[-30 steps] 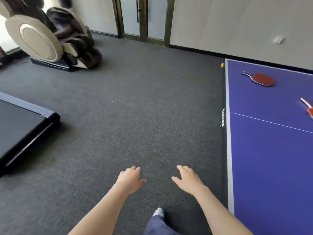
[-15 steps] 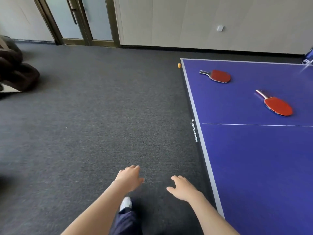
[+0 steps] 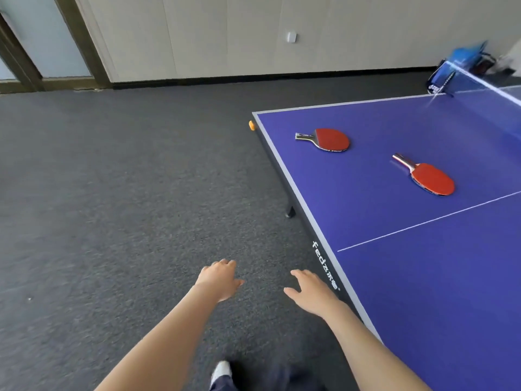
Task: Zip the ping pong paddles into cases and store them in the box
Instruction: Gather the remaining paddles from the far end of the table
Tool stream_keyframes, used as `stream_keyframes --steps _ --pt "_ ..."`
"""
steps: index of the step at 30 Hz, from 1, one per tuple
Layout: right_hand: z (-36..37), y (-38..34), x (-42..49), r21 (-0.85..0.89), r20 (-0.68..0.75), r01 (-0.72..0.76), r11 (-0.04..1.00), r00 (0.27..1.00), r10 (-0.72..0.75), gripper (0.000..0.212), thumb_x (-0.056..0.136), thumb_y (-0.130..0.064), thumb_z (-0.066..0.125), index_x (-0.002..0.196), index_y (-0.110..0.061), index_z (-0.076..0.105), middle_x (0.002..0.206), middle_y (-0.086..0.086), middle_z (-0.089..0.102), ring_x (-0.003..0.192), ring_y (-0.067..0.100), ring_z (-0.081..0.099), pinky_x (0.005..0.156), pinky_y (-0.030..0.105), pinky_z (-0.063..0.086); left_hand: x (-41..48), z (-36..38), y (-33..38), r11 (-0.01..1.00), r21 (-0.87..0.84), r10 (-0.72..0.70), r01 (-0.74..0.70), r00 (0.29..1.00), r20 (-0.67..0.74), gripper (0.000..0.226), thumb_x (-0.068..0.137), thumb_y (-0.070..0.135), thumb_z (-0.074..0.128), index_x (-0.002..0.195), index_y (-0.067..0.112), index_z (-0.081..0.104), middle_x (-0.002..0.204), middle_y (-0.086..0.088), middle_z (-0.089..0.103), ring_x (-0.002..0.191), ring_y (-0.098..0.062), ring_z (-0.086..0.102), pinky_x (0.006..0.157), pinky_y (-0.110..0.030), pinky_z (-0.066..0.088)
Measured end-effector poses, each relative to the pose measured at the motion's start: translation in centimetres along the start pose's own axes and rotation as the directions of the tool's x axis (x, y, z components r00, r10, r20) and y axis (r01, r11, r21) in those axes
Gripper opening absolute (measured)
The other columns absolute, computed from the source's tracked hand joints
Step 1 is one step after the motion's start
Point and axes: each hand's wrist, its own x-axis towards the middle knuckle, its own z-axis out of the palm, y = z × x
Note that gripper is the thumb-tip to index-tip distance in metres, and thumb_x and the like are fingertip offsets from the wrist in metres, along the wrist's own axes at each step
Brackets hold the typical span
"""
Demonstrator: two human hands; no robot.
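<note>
Two red ping pong paddles lie flat on the blue table [image 3: 408, 277]. The far paddle [image 3: 328, 139] sits near the table's far left corner, handle pointing left. The near paddle [image 3: 430, 177] lies further right, handle pointing up and left. My left hand [image 3: 218, 279] and my right hand [image 3: 311, 292] hang over the grey carpet left of the table's edge, fingers relaxed, holding nothing. Both hands are well short of the paddles. No cases or box can be made out.
The table's net [image 3: 479, 80] crosses the far right, with a blurred blue bag [image 3: 462, 62] beyond it. An orange ball [image 3: 251, 125] lies on the carpet by the table's far corner. A table leg [image 3: 289, 211] stands under the left edge. Glass doors [image 3: 42, 43] are at far left.
The view has swung right and moved closer to the table. The massage chair and dark mat have left the frame. Both paddles now appear larger. My hands stay open and empty.
</note>
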Motion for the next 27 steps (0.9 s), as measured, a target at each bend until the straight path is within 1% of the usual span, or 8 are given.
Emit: stream_keyframes --steps 3,6,10,14,18,21,24,27 --pt "-2.6 -0.2 2.6 0.046 -0.041 -0.033 0.998 0.999 0.034 0.06 0.098 -0.044 0.043 0.149 -0.016 0.025 0.153 0.004 0.03 0.14 0.022 0.03 0.112 0.041 0.031 3.6 -2.9 0.2 0.998 0.027 0.056 -0.056 0.998 0.008 0.054 0.099 0.043 0.042 0.145 0.016 0.034 0.146 -0.004 0.04 0.134 -0.025 0.04 0.109 -0.04 0.034" --pt "-5.2 0.3 5.5 0.095 -0.061 -0.059 0.994 0.996 0.065 0.061 0.099 -0.043 0.042 0.15 -0.017 0.023 0.155 0.004 0.027 0.143 0.022 0.025 0.114 0.04 0.029 7.6 -5.8 1.3 0.994 0.049 0.098 -0.099 0.995 0.02 0.053 0.099 0.042 0.044 0.144 0.015 0.035 0.146 -0.004 0.041 0.134 -0.025 0.04 0.109 -0.04 0.033" --pt "-8.6 2.6 10.3 0.147 -0.09 -0.093 0.985 0.99 0.107 0.062 0.099 -0.045 0.041 0.15 -0.017 0.022 0.155 0.005 0.026 0.143 0.023 0.025 0.113 0.042 0.03 13.7 -9.8 3.8 0.982 0.112 0.148 -0.149 0.989 0.02 0.051 0.099 0.042 0.043 0.142 0.015 0.037 0.144 -0.004 0.042 0.132 -0.026 0.041 0.107 -0.04 0.034" --pt "-12.9 5.5 14.6 0.223 -0.126 -0.119 0.968 0.981 0.149 0.06 0.099 -0.044 0.04 0.15 -0.015 0.023 0.153 0.003 0.029 0.141 0.021 0.027 0.11 0.039 0.032 19.7 -14.2 6.8 0.97 0.15 0.19 -0.19 0.982 0.01 0.051 0.099 0.04 0.043 0.143 0.014 0.036 0.144 -0.005 0.042 0.132 -0.026 0.041 0.107 -0.039 0.034" --pt "-16.9 8.3 17.8 0.274 -0.157 -0.155 0.949 0.966 0.204 0.06 0.099 -0.043 0.04 0.15 -0.016 0.022 0.154 0.003 0.027 0.142 0.021 0.025 0.11 0.038 0.031 24.9 -18.4 10.2 0.961 0.138 0.248 -0.242 0.968 -0.033 0.056 0.099 0.039 0.044 0.148 0.018 0.029 0.148 -0.003 0.039 0.135 -0.025 0.039 0.109 -0.039 0.033" --pt "-19.0 9.8 19.5 0.323 -0.17 -0.19 0.927 0.952 0.254 0.06 0.099 -0.042 0.041 0.15 -0.016 0.023 0.154 0.003 0.028 0.142 0.022 0.026 0.111 0.038 0.032 28.4 -20.9 12.4 0.954 0.124 0.281 -0.274 0.959 -0.044 0.055 0.099 0.04 0.045 0.148 0.02 0.03 0.148 -0.001 0.038 0.134 -0.024 0.04 0.108 -0.039 0.035" --pt "-20.4 11.5 21.5 0.354 -0.195 -0.224 0.908 0.932 0.306 0.059 0.099 -0.042 0.042 0.149 -0.017 0.025 0.153 0.003 0.03 0.141 0.022 0.03 0.11 0.037 0.035 32.4 -23.0 14.0 0.941 0.142 0.315 -0.307 0.948 -0.044 0.055 0.099 0.039 0.046 0.147 0.018 0.03 0.148 -0.002 0.037 0.131 -0.024 0.043 0.107 -0.039 0.036" --pt "-21.9 12.6 23.6 0.396 -0.189 -0.273 0.877 0.91 0.368 0.058 0.099 -0.042 0.042 0.149 -0.017 0.025 0.153 0.003 0.031 0.141 0.021 0.03 0.11 0.035 0.035 36.6 -24.9 15.3 0.929 0.145 0.349 -0.339 0.936 -0.048 0.057 0.098 0.038 0.048 0.148 0.018 0.029 0.151 -0.003 0.035 0.133 -0.025 0.04 0.107 -0.039 0.036"
